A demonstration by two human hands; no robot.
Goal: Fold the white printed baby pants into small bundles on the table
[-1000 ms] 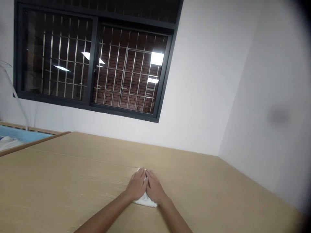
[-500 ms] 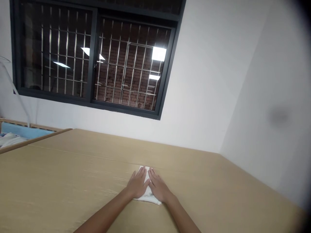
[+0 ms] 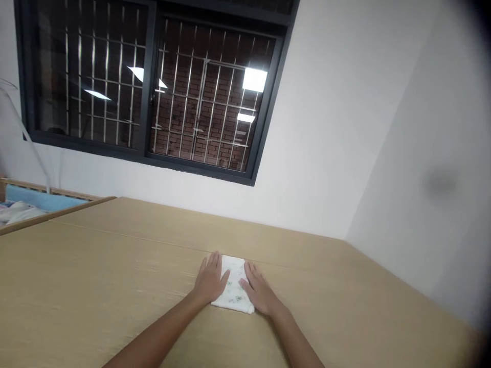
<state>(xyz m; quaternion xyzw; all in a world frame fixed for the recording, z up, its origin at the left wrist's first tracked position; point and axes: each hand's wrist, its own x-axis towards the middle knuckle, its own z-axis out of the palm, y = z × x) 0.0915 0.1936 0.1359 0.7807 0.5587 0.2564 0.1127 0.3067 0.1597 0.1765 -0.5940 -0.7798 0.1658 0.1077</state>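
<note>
A folded white cloth [image 3: 232,286] with small printed marks lies flat on the tan tabletop-like surface [image 3: 126,276]. My left hand [image 3: 209,278] rests palm down along its left edge, the thumb stretched over the fabric. On the opposite edge, my right hand [image 3: 261,290] lies flat with its fingers extended and the thumb on the cloth. Neither hand grips it. Parts of the cloth's two side edges are covered by the hands.
A seam runs across the surface behind the cloth. At the far left stands a wooden-railed crib or box [image 3: 57,208] with blue padding [image 3: 42,198] and white fabric inside. A barred window [image 3: 153,92] and white walls [image 3: 326,128] border the surface.
My hands have moved apart, the left one leftward and the right one rightward, uncovering the middle of the cloth. The cloth now looks wider and flatter. The view has shifted slightly.
</note>
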